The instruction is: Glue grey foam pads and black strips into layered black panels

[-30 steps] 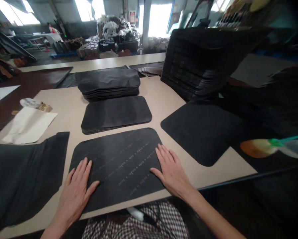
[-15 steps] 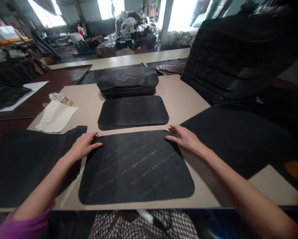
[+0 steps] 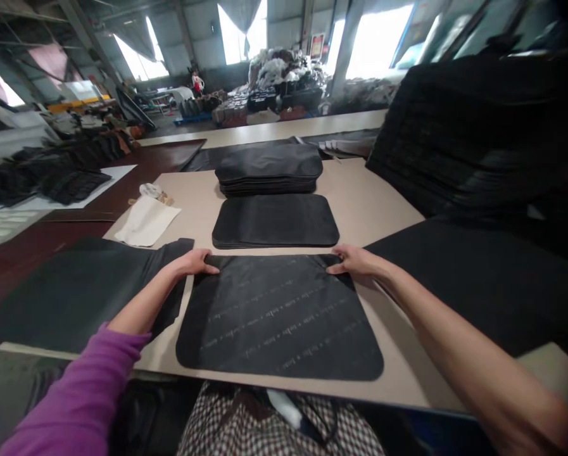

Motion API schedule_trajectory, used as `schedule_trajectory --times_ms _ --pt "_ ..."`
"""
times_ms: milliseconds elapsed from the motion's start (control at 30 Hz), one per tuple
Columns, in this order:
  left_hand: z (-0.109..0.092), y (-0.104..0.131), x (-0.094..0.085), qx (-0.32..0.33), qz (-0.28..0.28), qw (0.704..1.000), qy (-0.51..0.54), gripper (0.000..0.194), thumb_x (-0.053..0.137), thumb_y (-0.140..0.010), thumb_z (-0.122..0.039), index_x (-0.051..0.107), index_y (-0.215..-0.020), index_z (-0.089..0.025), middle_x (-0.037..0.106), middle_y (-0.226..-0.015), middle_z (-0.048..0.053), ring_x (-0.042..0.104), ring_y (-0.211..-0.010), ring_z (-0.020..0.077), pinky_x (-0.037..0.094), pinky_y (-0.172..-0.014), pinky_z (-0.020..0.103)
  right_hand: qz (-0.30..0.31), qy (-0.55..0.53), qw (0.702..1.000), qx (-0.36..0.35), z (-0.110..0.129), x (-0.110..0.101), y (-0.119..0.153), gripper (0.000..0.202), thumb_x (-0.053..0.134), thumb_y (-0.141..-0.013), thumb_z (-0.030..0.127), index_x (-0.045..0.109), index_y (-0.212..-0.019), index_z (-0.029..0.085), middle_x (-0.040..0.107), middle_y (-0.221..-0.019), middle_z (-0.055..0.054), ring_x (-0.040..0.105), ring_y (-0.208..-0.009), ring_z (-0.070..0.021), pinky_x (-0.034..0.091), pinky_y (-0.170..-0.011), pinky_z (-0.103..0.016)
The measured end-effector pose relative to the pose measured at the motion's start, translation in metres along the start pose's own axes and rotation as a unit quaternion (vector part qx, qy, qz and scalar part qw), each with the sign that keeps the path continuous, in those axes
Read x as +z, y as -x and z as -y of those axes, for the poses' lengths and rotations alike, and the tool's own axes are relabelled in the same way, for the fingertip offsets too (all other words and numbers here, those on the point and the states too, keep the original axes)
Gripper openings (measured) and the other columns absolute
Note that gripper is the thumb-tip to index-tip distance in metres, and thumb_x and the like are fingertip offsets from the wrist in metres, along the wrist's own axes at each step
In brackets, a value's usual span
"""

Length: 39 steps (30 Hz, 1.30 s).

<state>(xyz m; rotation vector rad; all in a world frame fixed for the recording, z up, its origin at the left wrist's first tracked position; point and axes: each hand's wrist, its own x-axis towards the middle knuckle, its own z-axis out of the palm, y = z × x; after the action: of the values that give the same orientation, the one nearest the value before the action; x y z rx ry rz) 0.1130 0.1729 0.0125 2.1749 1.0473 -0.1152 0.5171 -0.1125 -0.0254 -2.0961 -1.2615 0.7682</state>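
A large black sheet (image 3: pixel 278 323) with rounded corners and faint printed lettering lies on the tan board in front of me. My left hand (image 3: pixel 197 262) grips its far left corner between thumb and fingers. At the far right corner, my right hand (image 3: pixel 349 259) pinches the same sheet, thumb on top. Just beyond lies a low stack of smaller black pieces (image 3: pixel 277 220). Behind that stands a taller stack of folded black pieces (image 3: pixel 269 166).
The tan board (image 3: pixel 354 196) bears a cream cloth (image 3: pixel 147 220) at the left. Black material (image 3: pixel 75 291) lies left, and another dark sheet (image 3: pixel 483 272) right. A tall dark stack (image 3: pixel 459 139) rises at the back right. A distant person (image 3: pixel 197 83) is at the back.
Both hands have closed on the far corners of the large black sheet, where they were open beside it. The view has shifted, so the things appear further right.
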Motion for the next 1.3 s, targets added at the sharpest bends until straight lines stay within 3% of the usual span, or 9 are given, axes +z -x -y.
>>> schedule_trajectory --times_ms 133,233,433,567,733,933,1100,1200,1300 --pt "0.009 0.052 0.023 -0.009 -0.087 0.988 0.129 0.065 0.070 -0.077 -0.064 0.065 -0.116 -0.013 0.074 -0.110 0.012 0.070 -0.099 0.0263 0.055 -0.082 0.032 -0.027 -0.137 0.990 0.034 0.004 0.009 0.046 0.054 0.069 -0.077 0.070 0.064 -0.089 0.017 0.066 -0.078 -0.005 0.061 -0.066 -0.0175 0.049 -0.059 -0.027" --pt "0.024 0.099 0.053 -0.047 -0.122 0.968 0.216 0.063 0.066 -0.085 -0.061 0.061 -0.123 -0.011 0.074 -0.114 0.016 0.073 -0.098 0.0256 0.058 -0.082 0.033 -0.025 -0.228 0.971 0.067 0.006 0.022 0.097 0.055 0.067 -0.081 0.070 0.065 -0.092 0.017 0.068 -0.080 -0.007 0.063 -0.065 -0.0173 0.052 -0.058 -0.027" --pt "0.037 0.155 0.097 -0.192 -0.069 0.815 0.543 0.044 0.091 -0.068 -0.033 0.070 -0.102 -0.013 0.076 -0.106 0.016 0.075 -0.091 0.0295 0.062 -0.084 0.038 0.074 -0.520 0.840 0.138 0.020 0.056 0.166 0.036 0.083 -0.080 0.045 0.071 -0.093 0.013 0.075 -0.092 -0.014 0.073 -0.085 -0.0266 0.060 -0.077 -0.032" --pt "0.021 0.161 0.091 -0.171 -0.075 0.806 0.562 0.046 0.091 -0.069 -0.032 0.072 -0.108 -0.016 0.077 -0.105 0.011 0.075 -0.094 0.0293 0.062 -0.086 0.040 0.009 -0.528 0.841 0.119 0.031 0.058 0.170 0.037 0.085 -0.079 0.041 0.073 -0.100 0.013 0.076 -0.096 -0.013 0.074 -0.083 -0.0267 0.060 -0.075 -0.032" --pt "-0.010 0.159 0.055 -0.120 -0.072 0.821 0.554 0.053 0.089 -0.073 -0.032 0.070 -0.120 -0.021 0.077 -0.110 0.007 0.074 -0.098 0.0275 0.061 -0.089 0.037 0.000 -0.528 0.844 0.098 0.053 0.026 0.169 0.042 0.084 -0.081 0.040 0.074 -0.115 0.017 0.075 -0.110 -0.011 0.074 -0.092 -0.0277 0.059 -0.083 -0.033" --pt "-0.045 0.110 0.004 -0.027 -0.080 0.834 0.545 0.057 0.089 -0.071 -0.031 0.069 -0.122 -0.019 0.077 -0.109 0.010 0.075 -0.092 0.0274 0.063 -0.081 0.036 -0.021 -0.512 0.856 0.068 0.071 -0.020 0.132 0.042 0.082 -0.083 0.038 0.072 -0.119 0.019 0.075 -0.111 -0.012 0.074 -0.091 -0.0267 0.060 -0.082 -0.033" --pt "-0.048 0.011 -0.027 0.093 -0.116 0.899 0.412 0.050 0.081 -0.076 -0.048 0.068 -0.110 -0.013 0.077 -0.103 0.013 0.075 -0.082 0.0235 0.061 -0.074 0.033 -0.078 -0.434 0.897 0.038 0.065 -0.042 0.038 0.042 0.085 -0.074 0.043 0.073 -0.104 0.016 0.076 -0.101 -0.013 0.073 -0.081 -0.0249 0.060 -0.071 -0.030" --pt "-0.049 -0.044 -0.035 0.094 -0.158 0.916 0.356 0.051 0.078 -0.077 -0.053 0.068 -0.103 -0.010 0.076 -0.099 0.017 0.074 -0.078 0.0247 0.060 -0.072 0.035 -0.137 -0.346 0.927 0.056 0.064 -0.043 -0.021 0.035 0.081 -0.073 0.043 0.071 -0.093 0.017 0.076 -0.095 -0.014 0.072 -0.074 -0.0259 0.059 -0.068 -0.034" --pt "-0.044 -0.070 -0.037 0.071 -0.214 0.935 0.272 0.046 0.073 -0.083 -0.048 0.069 -0.101 -0.006 0.075 -0.099 0.021 0.073 -0.088 0.0286 0.057 -0.080 0.038 -0.164 -0.270 0.946 0.072 0.066 -0.038 -0.054 0.026 0.075 -0.078 0.042 0.067 -0.081 0.017 0.075 -0.094 -0.021 0.072 -0.078 -0.0300 0.057 -0.068 -0.038"
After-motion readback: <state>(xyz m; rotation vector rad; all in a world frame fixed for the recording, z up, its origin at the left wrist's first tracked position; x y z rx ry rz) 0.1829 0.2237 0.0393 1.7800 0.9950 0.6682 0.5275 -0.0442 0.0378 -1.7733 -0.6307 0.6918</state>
